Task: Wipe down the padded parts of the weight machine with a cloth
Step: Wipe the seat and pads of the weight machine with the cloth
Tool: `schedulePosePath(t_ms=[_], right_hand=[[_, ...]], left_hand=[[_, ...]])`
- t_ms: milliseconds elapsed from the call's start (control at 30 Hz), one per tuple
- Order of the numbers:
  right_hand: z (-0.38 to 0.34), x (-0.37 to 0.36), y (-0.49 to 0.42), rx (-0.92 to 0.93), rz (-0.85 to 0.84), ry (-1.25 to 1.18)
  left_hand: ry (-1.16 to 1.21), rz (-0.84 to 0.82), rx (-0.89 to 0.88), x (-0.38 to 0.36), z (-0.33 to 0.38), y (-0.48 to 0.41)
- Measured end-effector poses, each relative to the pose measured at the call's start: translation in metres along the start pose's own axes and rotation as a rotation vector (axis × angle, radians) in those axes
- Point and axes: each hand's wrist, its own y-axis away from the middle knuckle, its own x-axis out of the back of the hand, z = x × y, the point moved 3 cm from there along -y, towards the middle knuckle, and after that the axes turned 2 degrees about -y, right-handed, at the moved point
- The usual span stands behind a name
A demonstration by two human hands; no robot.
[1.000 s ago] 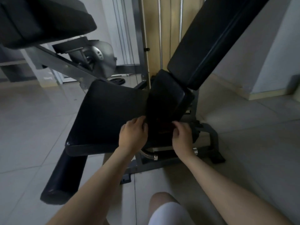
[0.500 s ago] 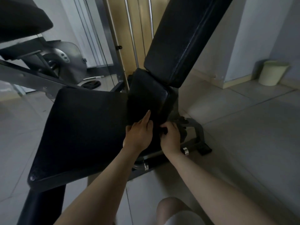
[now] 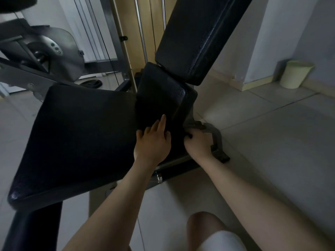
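Observation:
The weight machine has a wide black seat pad [image 3: 78, 138], a small black lower pad [image 3: 163, 82] and a long tilted back pad [image 3: 199, 38] above it. A very dark cloth [image 3: 154, 111], hard to tell from the padding, lies over the front of the small pad. My left hand [image 3: 154, 142] presses flat on the cloth, with fingers straight and pointing up. My right hand [image 3: 197, 142] sits at the pad's right edge, its fingers curled round a dark fold of the cloth.
The grey metal base foot [image 3: 216, 140] lies just right of my right hand. A black roller pad [image 3: 32, 229] sticks out at the lower left. A weight plate [image 3: 91, 83] lies on the tiled floor behind the seat. A pale bin [image 3: 294, 74] stands by the right wall.
My left hand went from curled on the cloth to flat with straight fingers and slid up the small pad. My right hand moved to the pad's right edge. The view swung closer and rightward.

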Motion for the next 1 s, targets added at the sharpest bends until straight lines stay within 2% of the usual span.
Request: schedulePosePath(t_ms=[100,233,333,467,533,600,667,733,800,833,1000], right_hand=[[0.004,0.003,-0.004,0.015,-0.012,-0.031],[0.028,0.009,-0.023,-0.146,0.082,-0.004],[0.027,-0.007,-0.008,-0.056,0.088,0.136],[0.002,-0.006,0.017,0.098,0.069,0.17],[-0.021,0.002,0.025,0.094,0.018,0.174],[-0.05,0.012,0.028,0.05,-0.156,0.149],[-0.081,0.02,0.021,-0.083,-0.368,0.018],[-0.106,0.023,0.012,-0.288,-0.456,-0.283],[-0.127,0.027,0.003,-0.489,-0.418,-0.579],[-0.136,0.03,0.0,-0.566,-0.391,-0.691],[-0.183,0.066,-0.022,-0.767,-0.397,-0.944]], left_hand=[[-0.084,0.035,-0.04,0.001,0.001,0.004],[-0.084,0.065,-0.044,-0.001,-0.001,0.004],[-0.044,0.087,-0.046,-0.005,-0.003,0.001],[0.014,0.073,-0.036,-0.003,-0.005,0.002],[0.077,0.023,-0.02,0.006,-0.004,0.003],[0.171,-0.056,0.017,0.014,-0.006,0.003],[0.244,-0.142,0.052,0.024,-0.007,0.002],[0.474,-0.206,0.198,0.038,-0.007,-0.001],[0.855,-0.207,0.429,0.058,-0.003,-0.006],[0.963,-0.213,0.49,0.07,0.003,-0.009],[1.124,-0.26,0.642,0.123,0.019,-0.027]])
